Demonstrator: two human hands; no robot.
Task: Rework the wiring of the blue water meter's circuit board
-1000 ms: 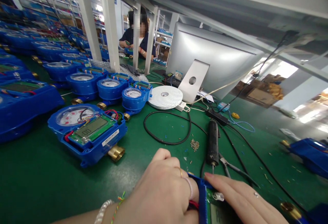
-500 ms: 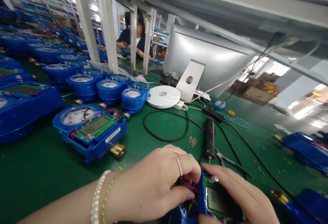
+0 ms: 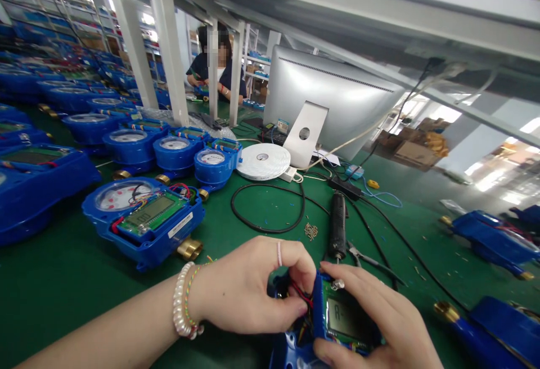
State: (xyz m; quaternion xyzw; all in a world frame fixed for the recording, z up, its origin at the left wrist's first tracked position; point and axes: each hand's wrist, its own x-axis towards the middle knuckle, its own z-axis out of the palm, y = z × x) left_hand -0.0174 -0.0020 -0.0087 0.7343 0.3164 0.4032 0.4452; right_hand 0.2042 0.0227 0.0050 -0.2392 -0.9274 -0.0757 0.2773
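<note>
My left hand (image 3: 247,290) is closed at the front edge of the green table, its thumb and forefinger pinching red and dark wires (image 3: 302,296). Fingers and thumb of my right hand (image 3: 388,310) grip a blue-framed display module (image 3: 319,315) with a green circuit board and an LCD, tilted up beside the wires. Under both hands lies a blue water meter body (image 3: 289,352), partly cut off by the lower edge of the view. A coiled metal spring (image 3: 337,284) shows at the board's upper corner. My fingers hide part of the wiring.
An open blue meter (image 3: 143,217) with a brass fitting stands left, before rows of similar meters. Beyond my hands lie a black electric screwdriver (image 3: 337,223), pliers (image 3: 371,259), small screws (image 3: 311,231) and a white tape roll (image 3: 264,162). A monitor (image 3: 337,93) and a co-worker (image 3: 228,79) are farther back.
The view has shifted slightly. My left hand's fingers still pinch the wires, and the display module stays in my right hand, tilted a little differently.
</note>
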